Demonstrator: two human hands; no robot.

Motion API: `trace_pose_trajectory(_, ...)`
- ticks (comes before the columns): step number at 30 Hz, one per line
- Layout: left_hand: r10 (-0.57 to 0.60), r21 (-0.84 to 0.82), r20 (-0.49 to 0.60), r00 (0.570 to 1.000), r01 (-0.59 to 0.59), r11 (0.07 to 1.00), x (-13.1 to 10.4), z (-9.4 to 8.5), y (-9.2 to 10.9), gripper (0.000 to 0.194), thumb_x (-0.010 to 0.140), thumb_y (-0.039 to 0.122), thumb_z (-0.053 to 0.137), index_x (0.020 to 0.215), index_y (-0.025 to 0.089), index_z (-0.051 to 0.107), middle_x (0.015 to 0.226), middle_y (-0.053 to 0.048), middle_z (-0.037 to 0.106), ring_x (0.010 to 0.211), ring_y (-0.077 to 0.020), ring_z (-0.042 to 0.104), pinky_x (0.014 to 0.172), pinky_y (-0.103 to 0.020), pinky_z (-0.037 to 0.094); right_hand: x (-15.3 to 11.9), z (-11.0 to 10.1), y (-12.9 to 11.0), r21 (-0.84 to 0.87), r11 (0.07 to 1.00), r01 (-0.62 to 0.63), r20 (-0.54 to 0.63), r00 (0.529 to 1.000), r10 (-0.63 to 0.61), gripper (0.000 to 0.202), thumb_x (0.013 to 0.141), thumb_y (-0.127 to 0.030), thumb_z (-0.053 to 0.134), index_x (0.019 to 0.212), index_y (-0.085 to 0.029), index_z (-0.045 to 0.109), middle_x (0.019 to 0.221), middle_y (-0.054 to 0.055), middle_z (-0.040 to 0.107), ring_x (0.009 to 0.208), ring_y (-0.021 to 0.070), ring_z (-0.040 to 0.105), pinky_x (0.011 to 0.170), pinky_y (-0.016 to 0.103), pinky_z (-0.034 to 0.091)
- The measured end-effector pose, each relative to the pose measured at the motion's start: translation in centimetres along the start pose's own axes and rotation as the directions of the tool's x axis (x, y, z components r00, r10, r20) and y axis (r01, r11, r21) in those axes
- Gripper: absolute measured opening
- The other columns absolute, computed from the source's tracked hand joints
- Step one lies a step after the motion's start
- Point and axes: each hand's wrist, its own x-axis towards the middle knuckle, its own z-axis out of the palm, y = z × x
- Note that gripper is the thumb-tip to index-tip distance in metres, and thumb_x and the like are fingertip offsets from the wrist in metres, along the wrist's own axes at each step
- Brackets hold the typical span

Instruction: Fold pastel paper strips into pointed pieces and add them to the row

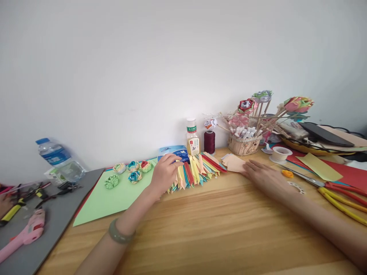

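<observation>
My left hand (165, 172), a green bangle on its wrist, reaches to the left end of a row of folded paper pieces (197, 172) in red, yellow, peach and blue. Its fingers are bent and closed on the folded paper there, with the thumb largely hidden. Directly behind lies a blue packet (173, 151). My right hand (262, 176) lies flat, fingers stretched out, its fingertips on the right edge of a small pile of pale peach paper pieces (235, 163). That pile sits just right of the row.
Folded paper flowers (111, 181) lie on a green sheet (114, 202) at left. Behind the row stand a bottle (192, 139), a dark red thread spool (209, 142) and a flower basket (243, 146). Scissors (318, 183) lie right, a pink glue gun (33, 229) left. Someone's hand (4, 204) shows at far left.
</observation>
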Motion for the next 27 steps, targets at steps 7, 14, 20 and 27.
trace_pose_trajectory(7, 0.188, -0.047, 0.024, 0.982, -0.187, 0.981, -0.7, -0.9, 5.1, 0.030, 0.087, 0.004, 0.040, 0.093, 0.017, 0.067, 0.094, -0.005, 0.069, 0.094, -0.0187, 0.059, 0.082, -0.034, 0.052, 0.0, -2.6, -2.1, -0.077, 0.994, 0.084, -0.136, 0.986, -0.094, 0.030, 0.092, -0.016, 0.038, 0.096, -0.007, 0.066, 0.101, 0.020, 0.066, 0.089, 0.0293, 0.062, 0.073, 0.041, 0.049)
trace_pose_trajectory(14, 0.309, 0.080, 0.071, 0.948, -0.315, 0.946, -2.9, -0.8, 12.1, 0.019, 0.090, 0.012, 0.047, 0.101, 0.008, 0.062, 0.088, -0.010, 0.068, 0.079, -0.0194, 0.062, 0.064, -0.030, 0.051, -3.1, -7.4, -11.0, 0.129, 0.883, 0.451, -0.224, 0.881, -0.417, 0.030, 0.093, -0.011, 0.034, 0.090, -0.015, 0.063, 0.089, 0.010, 0.068, 0.076, 0.0203, 0.061, 0.065, 0.032, 0.049)
trace_pose_trajectory(20, 0.301, -0.050, 0.221, 0.928, -0.298, 0.953, -5.9, -0.9, 13.3, 0.022, 0.086, 0.005, 0.039, 0.085, 0.009, 0.061, 0.060, -0.004, 0.056, 0.054, -0.0171, 0.053, 0.045, -0.027, 0.041, -6.1, -6.8, -12.6, 0.428, 0.820, 0.379, -0.109, 0.923, -0.369, 0.028, 0.093, -0.012, 0.032, 0.091, -0.017, 0.060, 0.089, 0.009, 0.066, 0.078, 0.0195, 0.061, 0.065, 0.030, 0.050)
trace_pose_trajectory(27, 0.075, -0.338, 0.333, 0.940, 0.045, 0.940, -6.0, -1.6, 13.9, 0.016, 0.086, 0.014, 0.045, 0.075, 0.016, 0.055, 0.071, -0.003, 0.061, 0.065, -0.0162, 0.056, 0.056, -0.026, 0.046, -8.3, -7.2, -10.8, 0.666, 0.725, 0.175, 0.041, 0.962, -0.270, 0.017, 0.091, -0.015, 0.045, 0.091, -0.022, 0.059, 0.098, 0.005, 0.065, 0.091, 0.0176, 0.059, 0.077, 0.030, 0.049)
